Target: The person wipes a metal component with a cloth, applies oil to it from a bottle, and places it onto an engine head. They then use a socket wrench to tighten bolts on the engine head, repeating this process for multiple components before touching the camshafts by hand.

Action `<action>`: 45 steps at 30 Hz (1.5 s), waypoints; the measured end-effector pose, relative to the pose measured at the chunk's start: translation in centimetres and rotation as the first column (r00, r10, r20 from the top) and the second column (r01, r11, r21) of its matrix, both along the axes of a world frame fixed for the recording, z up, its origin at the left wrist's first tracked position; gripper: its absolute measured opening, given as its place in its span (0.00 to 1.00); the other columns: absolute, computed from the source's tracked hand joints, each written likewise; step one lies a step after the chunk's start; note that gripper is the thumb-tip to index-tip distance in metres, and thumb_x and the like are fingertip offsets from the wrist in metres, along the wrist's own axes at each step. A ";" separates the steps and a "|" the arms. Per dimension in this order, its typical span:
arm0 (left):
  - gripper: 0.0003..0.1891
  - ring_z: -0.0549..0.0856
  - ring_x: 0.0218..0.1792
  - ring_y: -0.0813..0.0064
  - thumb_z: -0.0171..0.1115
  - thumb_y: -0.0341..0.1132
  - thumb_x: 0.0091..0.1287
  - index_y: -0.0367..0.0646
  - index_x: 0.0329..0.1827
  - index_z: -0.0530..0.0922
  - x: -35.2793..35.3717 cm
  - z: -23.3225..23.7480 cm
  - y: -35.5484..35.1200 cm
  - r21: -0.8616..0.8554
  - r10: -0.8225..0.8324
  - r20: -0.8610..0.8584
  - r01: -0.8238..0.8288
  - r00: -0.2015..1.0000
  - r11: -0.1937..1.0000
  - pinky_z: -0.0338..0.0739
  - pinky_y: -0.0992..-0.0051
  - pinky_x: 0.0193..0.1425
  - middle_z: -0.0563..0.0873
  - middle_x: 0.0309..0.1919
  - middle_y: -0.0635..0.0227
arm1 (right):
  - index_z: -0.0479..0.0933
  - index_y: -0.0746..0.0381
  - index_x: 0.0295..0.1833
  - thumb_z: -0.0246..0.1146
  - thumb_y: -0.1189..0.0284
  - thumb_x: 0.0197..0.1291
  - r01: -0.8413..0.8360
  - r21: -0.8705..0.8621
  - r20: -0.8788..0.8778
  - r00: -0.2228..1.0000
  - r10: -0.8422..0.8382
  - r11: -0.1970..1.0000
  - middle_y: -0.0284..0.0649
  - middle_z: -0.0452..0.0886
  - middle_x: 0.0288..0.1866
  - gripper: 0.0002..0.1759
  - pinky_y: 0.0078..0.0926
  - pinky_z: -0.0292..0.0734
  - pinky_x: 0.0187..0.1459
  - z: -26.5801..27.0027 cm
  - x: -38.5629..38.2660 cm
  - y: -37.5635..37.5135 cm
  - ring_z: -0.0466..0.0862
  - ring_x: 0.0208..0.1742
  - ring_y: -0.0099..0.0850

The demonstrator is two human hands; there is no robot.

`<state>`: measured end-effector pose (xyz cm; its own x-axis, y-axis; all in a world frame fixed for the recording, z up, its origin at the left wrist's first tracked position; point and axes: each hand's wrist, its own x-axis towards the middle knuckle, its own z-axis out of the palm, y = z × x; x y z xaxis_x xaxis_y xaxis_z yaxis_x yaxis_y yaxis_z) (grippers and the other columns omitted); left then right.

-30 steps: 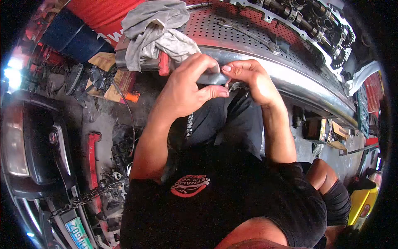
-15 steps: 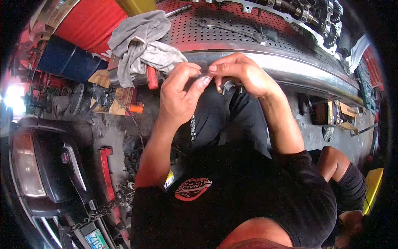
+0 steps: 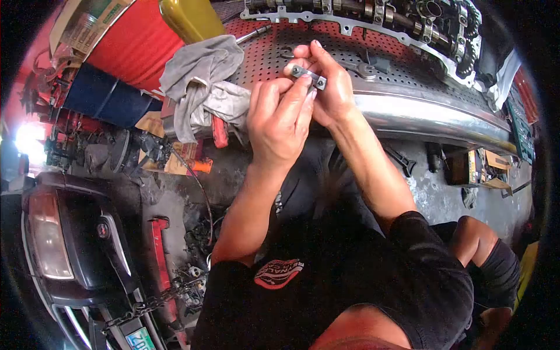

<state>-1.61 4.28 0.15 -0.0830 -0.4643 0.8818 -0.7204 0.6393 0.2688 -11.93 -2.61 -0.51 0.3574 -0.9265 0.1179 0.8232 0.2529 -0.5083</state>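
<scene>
I noted a small metal bar (image 3: 308, 76) held up over the tabletop (image 3: 274, 44), just past its chrome edge (image 3: 420, 114). Left hand (image 3: 280, 119) and right hand (image 3: 329, 93) were both pinched on it. The long axis ran upper-left to lower-right, nearly level. A rag (image 3: 201, 81) crowded the left and bare perforated surface lay beyond. The bar may have end holes, but the view was blurred.

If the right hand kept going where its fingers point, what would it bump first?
Likely the red holed tabletop beyond the right hand and its small metal piece, then the engine part behind; depth is hard to judge.
</scene>
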 end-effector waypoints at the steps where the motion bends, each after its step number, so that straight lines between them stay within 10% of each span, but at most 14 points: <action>1: 0.16 0.80 0.35 0.63 0.70 0.25 0.56 0.39 0.48 0.85 0.0 -0.1 -0.4 0.012 0.015 0.027 -0.015 1.000 1.000 0.76 0.66 0.41 0.81 0.35 0.63 | 0.74 0.64 0.46 0.47 0.58 0.76 0.001 0.004 -0.001 1.000 -0.001 1.000 0.44 0.83 0.31 0.20 0.28 0.78 0.39 -0.4 0.0 -0.4 0.82 0.32 0.32; 12: 0.17 0.85 0.46 0.71 0.60 0.21 0.66 0.34 0.58 0.80 0.2 0.4 -1.4 0.326 -0.186 -0.240 0.259 0.953 0.909 0.77 0.76 0.51 0.85 0.45 0.57 | 0.72 0.63 0.45 0.46 0.55 0.76 -0.048 0.057 0.073 0.996 0.044 0.997 0.43 0.82 0.33 0.21 0.31 0.80 0.40 -0.8 0.0 -1.7 0.83 0.35 0.33; 15: 0.17 0.85 0.46 0.72 0.59 0.21 0.66 0.33 0.59 0.79 0.5 -0.1 -2.8 0.205 -0.112 0.159 0.079 0.981 0.976 0.78 0.76 0.50 0.86 0.45 0.58 | 0.72 0.63 0.44 0.46 0.55 0.76 -0.081 0.061 0.132 0.989 0.072 0.995 0.43 0.82 0.32 0.21 0.31 0.80 0.39 -1.1 -0.2 -2.1 0.83 0.34 0.33; 22: 0.17 0.79 0.31 0.84 0.57 0.26 0.71 0.33 0.62 0.77 0.5 0.6 -1.3 0.649 -0.171 -0.492 0.491 0.853 0.581 0.75 0.73 0.31 0.84 0.32 0.71 | 0.70 0.62 0.40 0.45 0.56 0.77 -0.056 -0.001 0.156 0.986 0.055 0.998 0.43 0.78 0.30 0.21 0.30 0.78 0.39 -1.4 -0.3 -2.1 0.81 0.33 0.34; 25: 0.18 0.79 0.29 0.75 0.58 0.24 0.67 0.35 0.60 0.79 0.4 0.5 -3.2 0.334 -0.197 0.208 0.119 0.958 0.935 0.74 0.70 0.31 0.84 0.33 0.66 | 0.70 0.62 0.39 0.46 0.56 0.77 -0.090 0.088 0.208 0.976 0.070 0.992 0.43 0.77 0.29 0.21 0.31 0.77 0.43 -0.8 -0.2 -2.3 0.79 0.33 0.33; 27: 0.19 0.87 0.39 0.59 0.58 0.22 0.63 0.36 0.58 0.80 1.2 2.0 -2.7 0.162 0.081 0.644 -0.239 0.761 0.957 0.81 0.64 0.42 0.86 0.39 0.59 | 0.69 0.61 0.37 0.46 0.57 0.77 -0.008 0.153 0.173 0.985 -0.019 0.988 0.43 0.76 0.30 0.20 0.31 0.76 0.44 -0.8 0.3 -2.3 0.77 0.34 0.33; 28: 0.20 0.83 0.31 0.61 0.58 0.23 0.60 0.38 0.58 0.81 1.5 2.1 -3.2 0.045 0.110 0.645 -0.181 0.756 0.982 0.77 0.63 0.32 0.83 0.31 0.61 | 0.69 0.61 0.37 0.46 0.58 0.77 0.012 0.172 0.169 0.985 -0.042 0.985 0.43 0.76 0.31 0.20 0.30 0.76 0.44 -0.7 0.5 -2.4 0.77 0.36 0.33; 31: 0.18 0.84 0.31 0.68 0.58 0.23 0.64 0.35 0.58 0.80 1.0 0.3 -4.0 0.196 -0.119 0.311 0.059 0.943 0.979 0.77 0.68 0.33 0.83 0.31 0.63 | 0.68 0.60 0.36 0.47 0.57 0.77 0.027 0.166 0.142 0.989 -0.051 0.986 0.41 0.75 0.31 0.20 0.31 0.77 0.44 -0.6 0.3 -2.4 0.77 0.37 0.34; 35: 0.14 0.84 0.35 0.80 0.55 0.26 0.73 0.31 0.59 0.78 1.3 1.1 -3.0 0.623 -0.244 -0.627 0.664 0.740 0.414 0.77 0.76 0.36 0.85 0.33 0.68 | 0.69 0.61 0.36 0.47 0.56 0.76 -0.044 0.107 0.196 0.980 0.023 0.993 0.40 0.73 0.29 0.20 0.31 0.76 0.43 -1.2 -0.3 -2.6 0.78 0.35 0.34; 37: 0.16 0.82 0.28 0.77 0.57 0.24 0.68 0.36 0.59 0.79 0.5 1.0 -3.1 0.564 -0.272 -0.129 0.297 0.953 0.770 0.76 0.74 0.32 0.84 0.32 0.66 | 0.69 0.61 0.36 0.44 0.57 0.77 -0.097 0.134 0.281 0.958 0.056 0.986 0.42 0.74 0.29 0.21 0.31 0.75 0.41 -1.3 -0.3 -3.0 0.77 0.32 0.35; 39: 0.18 0.83 0.29 0.71 0.57 0.23 0.66 0.39 0.59 0.80 2.2 2.0 -4.1 0.106 0.013 0.647 -0.106 0.762 0.989 0.77 0.71 0.33 0.84 0.33 0.65 | 0.69 0.60 0.35 0.47 0.57 0.76 -0.012 0.222 0.181 0.983 -0.029 0.975 0.40 0.73 0.29 0.20 0.31 0.76 0.44 -0.7 0.1 -2.7 0.78 0.36 0.35; 40: 0.20 0.83 0.28 0.64 0.57 0.23 0.63 0.43 0.59 0.80 2.6 2.3 -4.2 0.064 0.042 0.666 -0.113 0.745 0.992 0.78 0.69 0.33 0.84 0.32 0.63 | 0.69 0.60 0.35 0.49 0.57 0.76 0.031 0.254 0.128 0.990 -0.065 0.967 0.39 0.73 0.30 0.19 0.31 0.77 0.45 -0.3 0.4 -2.7 0.78 0.38 0.35; 43: 0.19 0.85 0.30 0.64 0.57 0.24 0.64 0.41 0.60 0.80 1.7 0.3 -4.3 0.187 -0.162 0.283 0.112 0.945 0.976 0.79 0.68 0.35 0.85 0.31 0.62 | 0.69 0.60 0.34 0.49 0.57 0.76 -0.014 0.164 0.167 0.986 -0.013 0.986 0.39 0.74 0.31 0.20 0.31 0.77 0.45 -0.9 0.3 -2.9 0.78 0.38 0.35; 45: 0.19 0.86 0.31 0.64 0.58 0.25 0.65 0.40 0.59 0.79 0.7 -0.2 -3.9 0.522 -0.332 -0.342 0.471 0.879 0.711 0.79 0.65 0.37 0.86 0.31 0.62 | 0.69 0.60 0.35 0.47 0.58 0.77 -0.053 0.114 0.177 0.984 0.032 0.992 0.39 0.72 0.29 0.20 0.34 0.76 0.44 -0.8 -0.4 -2.6 0.77 0.36 0.35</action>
